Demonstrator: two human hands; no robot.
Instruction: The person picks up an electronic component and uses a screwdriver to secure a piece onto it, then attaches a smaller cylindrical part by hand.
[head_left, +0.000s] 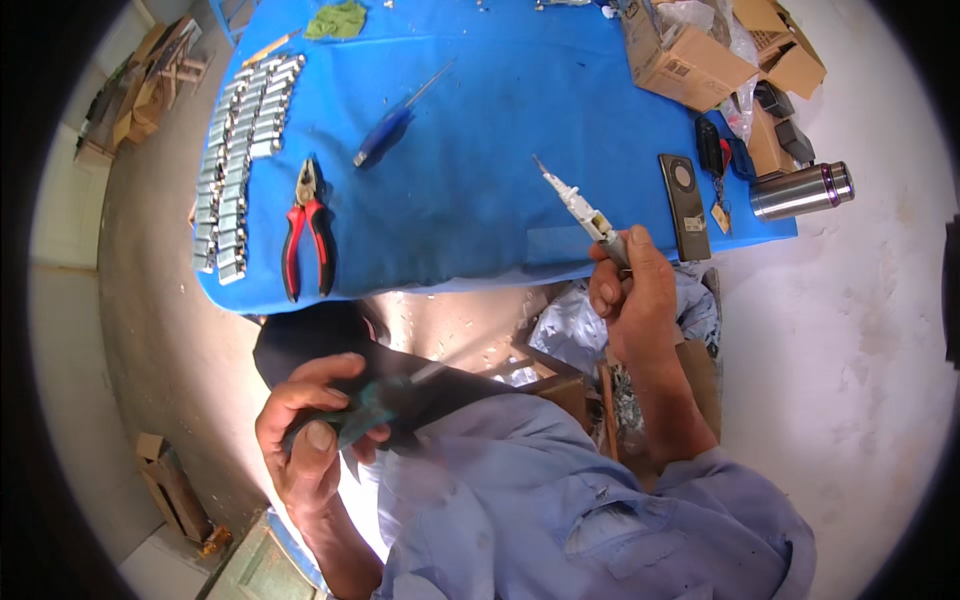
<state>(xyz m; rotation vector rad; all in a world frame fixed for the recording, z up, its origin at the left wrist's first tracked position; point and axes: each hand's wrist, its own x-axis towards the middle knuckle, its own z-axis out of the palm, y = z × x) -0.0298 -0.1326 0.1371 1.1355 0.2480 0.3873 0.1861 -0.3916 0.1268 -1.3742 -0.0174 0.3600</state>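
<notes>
My left hand point(305, 435) is curled round the green, see-through handle of a screwdriver point(372, 408), held over my lap. The handle and the pale shaft pointing up to the right are smeared by motion. At the table's front edge, my right hand point(640, 290) grips the grey lower end of a slim white-and-grey part point(583, 210). A thin metal tip sticks out of its upper end, tilted up and left, and a small yellowish piece shows in its side. Red-and-black pliers point(308, 230) lie on the table left of it, and a blue-handled screwdriver point(385, 133) lies farther back.
Rows of small silvery metal parts point(240, 160) line the left of the blue-covered table point(450, 215). At right are a dark phone-like slab point(684, 205), keys point(718, 180), a steel flask point(800, 192) and cardboard boxes point(690, 65). A green cloth point(336, 20) lies at the back.
</notes>
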